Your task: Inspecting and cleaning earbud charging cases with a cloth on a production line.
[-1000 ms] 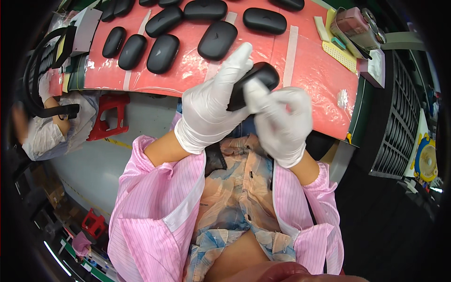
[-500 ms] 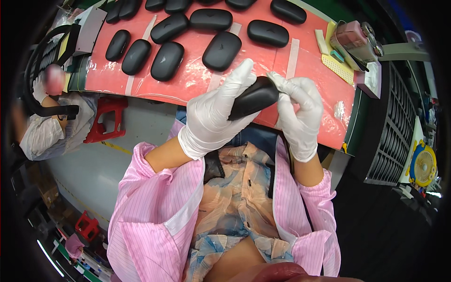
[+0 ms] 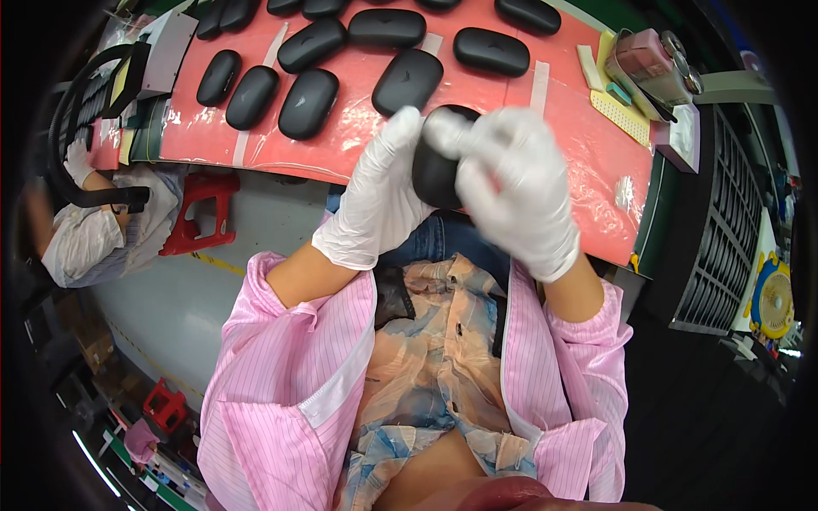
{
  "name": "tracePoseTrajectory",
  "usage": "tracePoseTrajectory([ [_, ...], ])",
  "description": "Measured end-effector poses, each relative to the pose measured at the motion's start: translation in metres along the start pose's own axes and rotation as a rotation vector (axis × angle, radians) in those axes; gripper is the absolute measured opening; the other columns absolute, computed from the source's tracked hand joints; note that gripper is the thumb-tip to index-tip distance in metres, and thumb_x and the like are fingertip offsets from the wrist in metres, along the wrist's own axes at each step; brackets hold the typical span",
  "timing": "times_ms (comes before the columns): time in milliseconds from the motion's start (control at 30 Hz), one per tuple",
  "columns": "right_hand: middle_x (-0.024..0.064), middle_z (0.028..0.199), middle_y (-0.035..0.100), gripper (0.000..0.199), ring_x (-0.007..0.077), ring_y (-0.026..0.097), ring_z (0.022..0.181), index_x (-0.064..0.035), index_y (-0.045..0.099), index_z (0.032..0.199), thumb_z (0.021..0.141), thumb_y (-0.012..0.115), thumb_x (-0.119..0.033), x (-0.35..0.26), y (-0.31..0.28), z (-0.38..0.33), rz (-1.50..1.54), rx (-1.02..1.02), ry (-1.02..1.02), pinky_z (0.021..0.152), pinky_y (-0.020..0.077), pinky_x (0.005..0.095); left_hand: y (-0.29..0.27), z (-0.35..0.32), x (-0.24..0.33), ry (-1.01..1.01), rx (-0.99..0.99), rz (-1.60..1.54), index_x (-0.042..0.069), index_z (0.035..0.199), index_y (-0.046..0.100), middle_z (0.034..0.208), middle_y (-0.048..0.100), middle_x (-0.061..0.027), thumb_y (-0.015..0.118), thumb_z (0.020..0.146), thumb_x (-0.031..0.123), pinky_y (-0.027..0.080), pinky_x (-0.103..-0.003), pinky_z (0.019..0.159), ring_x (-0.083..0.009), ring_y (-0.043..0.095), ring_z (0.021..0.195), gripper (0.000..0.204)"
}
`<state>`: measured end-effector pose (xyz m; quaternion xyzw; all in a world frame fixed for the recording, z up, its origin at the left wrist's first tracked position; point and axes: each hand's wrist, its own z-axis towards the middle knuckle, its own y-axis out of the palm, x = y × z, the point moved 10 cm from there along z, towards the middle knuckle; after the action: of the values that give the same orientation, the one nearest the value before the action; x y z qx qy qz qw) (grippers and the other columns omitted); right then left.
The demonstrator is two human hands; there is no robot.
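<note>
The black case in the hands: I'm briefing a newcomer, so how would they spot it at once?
Find the red-covered table, then its near edge. There a white-gloved left hand holds the black case, partly covered by the blurred right hand. The other black cases lie on the table; this one is held.

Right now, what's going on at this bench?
The person's gloved left hand holds a black oval case up in front of the near edge of the red-covered table. The gloved right hand is at the case's upper part, its fingers over the surface; it is too blurred to tell whether they pinch anything. Other black cases lie spread out on the table beyond.
</note>
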<state>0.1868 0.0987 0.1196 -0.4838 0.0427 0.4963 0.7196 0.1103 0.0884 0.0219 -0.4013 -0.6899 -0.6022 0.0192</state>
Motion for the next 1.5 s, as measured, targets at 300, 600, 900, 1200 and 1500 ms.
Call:
tracePoseTrajectory([
  [300, 0.0081, 0.088, 0.059, 0.026, 0.0187, 0.057, 0.079, 0.0001, 0.072, 0.101, 0.079, 0.058, 0.006, 0.035, -0.036, -0.030, 0.077, 0.077, 0.149, 0.069, 0.0455, 0.0280, -0.006, -0.001, 0.002, -0.060, 0.114, -0.040, 0.001, 0.131, 0.049, 0.121, 0.058, -0.0103, 0.043, 0.093, 0.066, 0.048, -0.038, 0.096, -0.0199, 0.060, 0.108, 0.075],
  [600, 0.0014, 0.078, 0.056, 0.028, 0.0181, 0.055, 0.071, -0.0116, 0.075, 0.098, 0.073, 0.074, 0.002, 0.001, 0.033, -0.053, 0.176, 0.043, -0.059, 0.065, 0.0441, 0.0289, -0.016, 0.011, 0.005, 0.085, 0.169, -0.186, 0.007, 0.116, 0.056, 0.101, 0.064, -0.0054, 0.053, 0.100, 0.037, 0.054, -0.032, 0.081, -0.0164, 0.062, 0.095, 0.034],
  [900, 0.0049, 0.086, 0.060, 0.024, 0.0164, 0.056, 0.077, -0.0053, 0.072, 0.103, 0.081, 0.068, 0.002, 0.040, -0.012, -0.061, 0.209, 0.312, 0.197, 0.068, 0.0451, 0.0284, -0.028, 0.011, 0.029, 0.224, 0.335, 0.025, 0.006, 0.109, 0.059, 0.100, 0.063, -0.0018, 0.050, 0.098, 0.040, 0.050, -0.029, 0.078, -0.0122, 0.061, 0.091, 0.038],
  [1200, 0.0080, 0.089, 0.062, 0.035, 0.0205, 0.059, 0.082, -0.0074, 0.073, 0.110, 0.078, 0.062, 0.002, 0.011, 0.016, 0.001, 0.251, -0.053, -0.099, 0.075, 0.0470, 0.0314, -0.030, 0.014, 0.001, 0.084, 0.418, -0.154, 0.004, 0.104, 0.062, 0.081, 0.063, -0.0039, 0.053, 0.093, 0.058, 0.052, -0.026, 0.063, -0.0130, 0.061, 0.068, 0.056],
  [1500, 0.0055, 0.082, 0.060, 0.028, 0.0193, 0.056, 0.074, -0.0052, 0.073, 0.103, 0.076, 0.068, 0.000, 0.024, 0.013, -0.062, 0.224, 0.006, 0.049, 0.067, 0.0446, 0.0316, -0.032, 0.022, -0.004, -0.012, 0.136, -0.270, -0.001, 0.114, 0.058, 0.090, 0.065, -0.0097, 0.048, 0.091, 0.066, 0.055, -0.031, 0.064, -0.0202, 0.064, 0.073, 0.071],
])
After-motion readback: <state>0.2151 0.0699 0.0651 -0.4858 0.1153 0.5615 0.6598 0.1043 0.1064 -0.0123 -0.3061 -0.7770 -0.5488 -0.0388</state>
